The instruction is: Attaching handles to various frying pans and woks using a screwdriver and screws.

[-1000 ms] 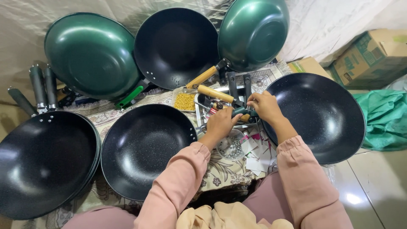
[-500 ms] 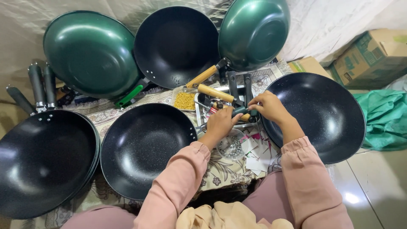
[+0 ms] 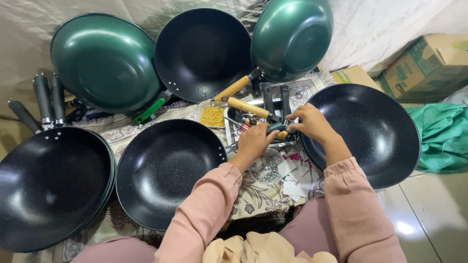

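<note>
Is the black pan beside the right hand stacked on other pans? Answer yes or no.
No: the black pan by the right hand lies singly on the floor, with no pans beneath.

You have six pans around you: two green pans (image 3: 105,61) at the far side and four black pans (image 3: 168,170), with one black stack at the near left. Two wooden handles (image 3: 246,107) lie at the far middle, and three dark handles (image 3: 44,100) stick out at the far left. One small tray of yellow bits (image 3: 213,116) and one cardboard box (image 3: 429,63) at the far right.
</note>
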